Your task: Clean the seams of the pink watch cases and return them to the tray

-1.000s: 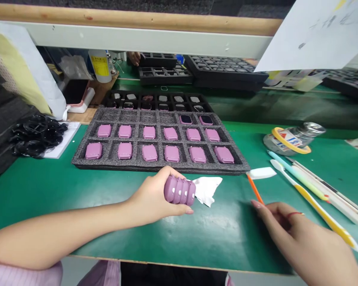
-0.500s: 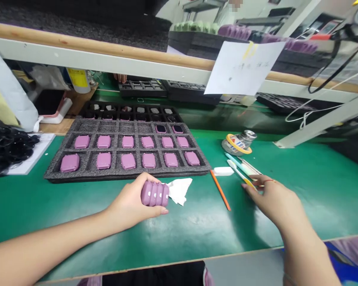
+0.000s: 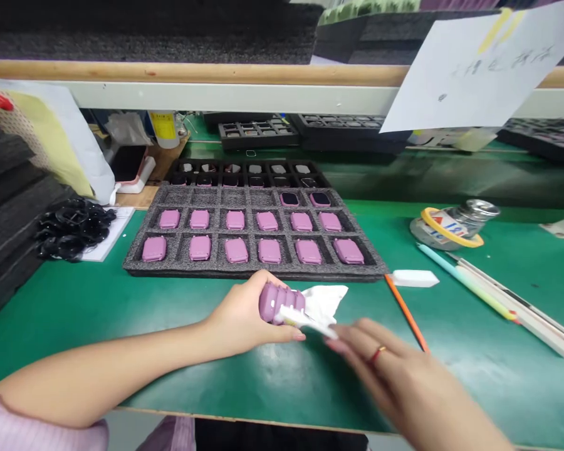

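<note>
My left hand [image 3: 239, 313] is closed around a row of several purple watch cases [image 3: 269, 300], pressed side by side above the bench. A crumpled white tissue [image 3: 328, 299] sticks out past their right end. Between the fingers of my right hand [image 3: 390, 363] is a white toothbrush [image 3: 313, 322], somewhat blurred. Its head lies over the near side of the cases; whether the bristles touch them is hard to make out. Just beyond, a grey foam tray [image 3: 258, 270] holds more purple watch cases [image 3: 269, 250] in its pockets, two with dark screens [image 3: 289, 199].
An orange stick [image 3: 407, 313] and a white block [image 3: 414, 278] lie on the green bench [image 3: 192, 388]. Rightward are a pen [image 3: 470, 285], thin sticks and a metal-topped bottle [image 3: 451, 224]. Black glossy pieces [image 3: 75, 228] sit left. A shelf edge [image 3: 216, 94] with hanging paper [image 3: 474, 75] crosses above.
My right hand has picked up the toothbrush from beside the pen and brought it left to the watch cases. My left hand still grips the cases. The camera view has shifted.
</note>
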`<state>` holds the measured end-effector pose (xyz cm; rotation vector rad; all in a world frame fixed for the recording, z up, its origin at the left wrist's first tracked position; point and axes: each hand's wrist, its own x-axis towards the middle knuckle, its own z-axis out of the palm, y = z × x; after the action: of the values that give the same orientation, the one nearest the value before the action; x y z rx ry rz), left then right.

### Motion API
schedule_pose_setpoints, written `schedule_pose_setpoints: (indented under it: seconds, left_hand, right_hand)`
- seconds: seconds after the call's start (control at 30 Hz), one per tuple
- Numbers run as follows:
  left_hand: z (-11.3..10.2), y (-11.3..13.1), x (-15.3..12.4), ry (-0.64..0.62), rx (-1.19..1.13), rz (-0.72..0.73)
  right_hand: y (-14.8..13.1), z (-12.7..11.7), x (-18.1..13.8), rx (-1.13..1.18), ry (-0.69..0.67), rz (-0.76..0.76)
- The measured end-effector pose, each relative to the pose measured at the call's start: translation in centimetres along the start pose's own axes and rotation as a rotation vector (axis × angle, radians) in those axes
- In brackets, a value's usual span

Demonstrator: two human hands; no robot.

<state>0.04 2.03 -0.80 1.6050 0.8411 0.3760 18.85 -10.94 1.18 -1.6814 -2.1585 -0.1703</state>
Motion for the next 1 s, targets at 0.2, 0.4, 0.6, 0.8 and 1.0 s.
schedule_pose_setpoints:
  seconds: [0.2,0.4,0.6,0.8,1.0]
  left_hand:
    - [0.0,0.0,0.1,-0.016,-0.007,-0.006]
    - [0.0,0.2,0.0,-0.029,-0.014,-0.046]
    - [-0.1,0.3,-0.1,-0.034,-0.047,-0.021]
    - [-0.1,0.4,-0.1,-0.039,-0.061,-0.033]
    - [-0.2,0.4,-0.1,-0.040,-0.037,-0.032]
  right_hand:
    - [1.1,-1.4,-0.6,-0.152,0.061,-0.024]
    - [0.7,-1.2,-0.3,-0.337,0.117,0.072]
    - [0.0,-0.7,0.5,-0.179,0.063,0.023]
    - [-0.8,-0.1,0.9,-0.071,0.089,-0.013]
    - [-0.6,-0.3,0.9,-0.179,0.118,0.049]
